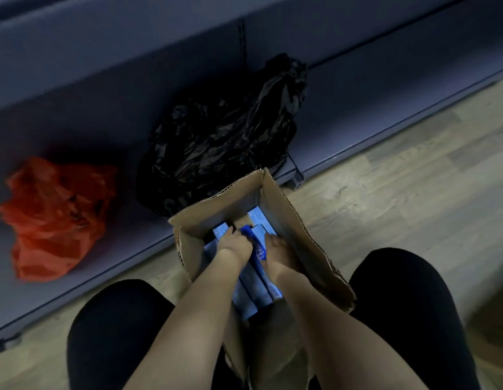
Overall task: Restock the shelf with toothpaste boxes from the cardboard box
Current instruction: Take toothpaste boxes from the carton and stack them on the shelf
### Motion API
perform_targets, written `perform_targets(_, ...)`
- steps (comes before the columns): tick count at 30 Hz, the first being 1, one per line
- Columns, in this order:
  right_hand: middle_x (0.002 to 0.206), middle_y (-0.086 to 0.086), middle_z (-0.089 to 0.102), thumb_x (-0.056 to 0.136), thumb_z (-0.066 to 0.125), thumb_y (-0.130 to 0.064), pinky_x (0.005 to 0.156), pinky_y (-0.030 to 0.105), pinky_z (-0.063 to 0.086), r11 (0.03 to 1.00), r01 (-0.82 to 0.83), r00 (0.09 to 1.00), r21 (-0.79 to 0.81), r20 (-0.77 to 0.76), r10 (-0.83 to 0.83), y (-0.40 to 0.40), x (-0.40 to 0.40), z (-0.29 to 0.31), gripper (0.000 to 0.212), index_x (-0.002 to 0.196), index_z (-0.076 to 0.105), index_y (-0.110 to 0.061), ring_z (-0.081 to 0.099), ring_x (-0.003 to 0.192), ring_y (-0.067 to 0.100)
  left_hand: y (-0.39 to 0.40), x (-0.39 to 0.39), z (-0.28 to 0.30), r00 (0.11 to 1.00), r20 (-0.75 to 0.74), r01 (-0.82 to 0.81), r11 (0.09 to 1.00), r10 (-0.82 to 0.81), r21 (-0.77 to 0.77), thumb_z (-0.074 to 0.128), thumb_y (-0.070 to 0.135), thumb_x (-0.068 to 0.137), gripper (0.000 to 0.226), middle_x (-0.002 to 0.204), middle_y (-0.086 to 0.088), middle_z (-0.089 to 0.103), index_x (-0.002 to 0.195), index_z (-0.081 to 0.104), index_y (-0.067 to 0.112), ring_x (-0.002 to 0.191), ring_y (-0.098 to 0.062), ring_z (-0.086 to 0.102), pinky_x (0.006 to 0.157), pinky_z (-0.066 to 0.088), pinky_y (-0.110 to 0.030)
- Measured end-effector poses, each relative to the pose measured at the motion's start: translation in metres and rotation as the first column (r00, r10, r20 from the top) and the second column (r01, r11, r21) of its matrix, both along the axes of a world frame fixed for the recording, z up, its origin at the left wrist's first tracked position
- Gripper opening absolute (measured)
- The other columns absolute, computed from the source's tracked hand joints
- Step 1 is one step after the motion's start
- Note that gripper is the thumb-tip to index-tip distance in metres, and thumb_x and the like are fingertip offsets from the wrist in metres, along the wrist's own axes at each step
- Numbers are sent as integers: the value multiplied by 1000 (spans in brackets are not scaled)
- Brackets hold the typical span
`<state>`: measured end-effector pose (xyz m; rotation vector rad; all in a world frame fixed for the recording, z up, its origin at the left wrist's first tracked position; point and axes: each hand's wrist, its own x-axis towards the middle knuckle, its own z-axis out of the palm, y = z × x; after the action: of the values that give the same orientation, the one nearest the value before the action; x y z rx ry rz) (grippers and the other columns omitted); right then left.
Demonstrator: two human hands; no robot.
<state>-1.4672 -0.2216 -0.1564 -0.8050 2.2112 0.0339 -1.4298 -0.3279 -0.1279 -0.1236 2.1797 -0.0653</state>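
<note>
An open cardboard box (pixel 295 220) stands on the floor between my knees, holding several blue toothpaste boxes (pixel 257 288) lying lengthways. Both my hands are down inside it. My left hand (pixel 233 244) has its fingers curled round the far end of a darker blue toothpaste box (pixel 254 249). My right hand (pixel 277 249) presses against the right side of the same bundle, its fingertips hidden among the boxes. The grey bottom shelf (pixel 75 136) runs across the view just beyond the carton.
A crumpled black plastic bag (pixel 225 136) lies on the shelf right behind the cardboard box. An orange-red plastic bag (pixel 53 218) sits on the shelf further left. Wood-look floor (pixel 399 192) stretches to the right. My black-clad knees flank the carton.
</note>
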Motion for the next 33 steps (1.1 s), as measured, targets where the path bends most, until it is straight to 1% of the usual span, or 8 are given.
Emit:
perform_targets(6, 150, 15, 27, 100, 29, -11, 113, 37, 23, 985, 99, 995, 142, -3, -100, -10, 18, -40, 45, 145, 23, -4, 26, 138, 29, -3, 4, -32, 988, 82, 129, 991, -128, -13, 36, 9, 99, 46, 151, -8, 33, 145, 34, 11, 141, -24, 23, 115, 14, -37)
perform_targets(11, 150, 14, 21, 101, 37, -13, 108, 40, 33, 959, 248, 968, 139, 10, -252, -18, 33, -57, 43, 143, 28, -9, 26, 137, 30, -11, 12, -34, 975, 90, 205, 978, -201, -35, 32, 11, 101, 48, 155, -8, 23, 149, 23, 12, 144, -23, 17, 117, 8, -41)
perform_targets(14, 150, 18, 23, 103, 25, -11, 111, 38, 25, 949, 276, 954, 149, 81, -290, -15, 28, -66, 42, 143, 28, -1, 26, 138, 30, -10, 13, -32, 968, 70, 246, 968, -242, -52, 31, 16, 102, 47, 155, -8, 21, 149, 22, 12, 143, -24, 17, 117, 8, -42)
perform_targets(16, 151, 17, 24, 103, 21, -11, 113, 36, 22, 967, 193, 973, 169, 97, -211, -15, 22, -64, 43, 144, 27, 1, 24, 139, 29, -9, 10, -34, 969, 49, 247, 967, -244, -62, 26, 18, 103, 46, 155, -7, 20, 149, 21, 12, 142, -23, 18, 116, 8, -40)
perform_targets(22, 148, 9, 27, 102, 22, -14, 111, 35, 25, 839, 502, 861, 210, -24, -509, -12, 36, -80, 44, 142, 37, -6, 30, 136, 25, -7, 5, -43, 968, 102, 234, 970, -228, -60, 30, 18, 102, 48, 153, -6, 26, 149, 22, 14, 142, -23, 20, 117, 8, -41)
perform_targets(26, 143, 8, 40, 99, 26, -11, 107, 35, 29, 838, 486, 868, 248, -23, -496, -10, 36, -89, 43, 136, 47, -8, 38, 132, 24, -9, 2, -40, 972, 149, 185, 982, -180, -22, 33, 15, 100, 54, 157, -5, 19, 151, 14, 12, 146, -21, 12, 118, 1, -44)
perform_targets(29, 137, 9, 51, 100, 26, -8, 106, 36, 31, 848, 459, 886, 266, -69, -458, -4, 33, -93, 42, 136, 45, -10, 44, 128, 26, -10, 1, -38, 959, 142, 254, 965, -245, -56, 25, 18, 103, 49, 154, -5, 26, 150, 16, 13, 144, -21, 17, 117, -3, -48)
perform_targets(33, 138, 9, 48, 99, 31, -10, 104, 38, 32, 896, 366, 930, 253, -72, -360, -2, 26, -92, 41, 138, 42, -12, 42, 129, 26, -11, 1, -47, 919, 161, 380, 919, -361, -106, 27, 25, 103, 49, 154, -1, 24, 151, 15, 21, 142, -22, 17, 118, -2, -47)
